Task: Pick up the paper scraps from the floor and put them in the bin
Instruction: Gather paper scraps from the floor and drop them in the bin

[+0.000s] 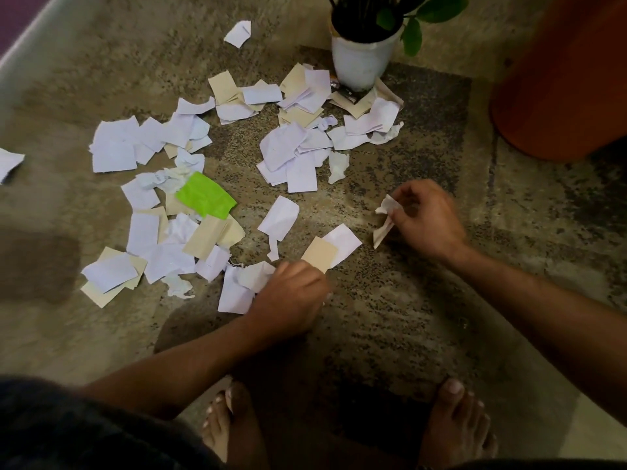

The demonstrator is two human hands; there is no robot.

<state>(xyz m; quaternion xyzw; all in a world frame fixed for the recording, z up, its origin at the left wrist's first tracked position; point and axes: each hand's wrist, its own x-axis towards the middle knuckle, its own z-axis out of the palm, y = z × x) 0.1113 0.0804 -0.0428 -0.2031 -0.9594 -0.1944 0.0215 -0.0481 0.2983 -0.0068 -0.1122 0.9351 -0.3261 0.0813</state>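
Right hand [427,220] pinches a crumpled scrap [385,218], long axis near-vertical.

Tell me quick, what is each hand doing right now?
Left hand: gripping crumpled paper scraps near the floor.
Right hand: pinching a crumpled white scrap.

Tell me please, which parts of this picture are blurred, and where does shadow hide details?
Head view: the right hand and the crumpled scrap it pinches are slightly motion-blurred; the left hand is soft too. Shadow darkens the floor near the bare feet and the dark clothing at bottom left. The green scrap stays clear.
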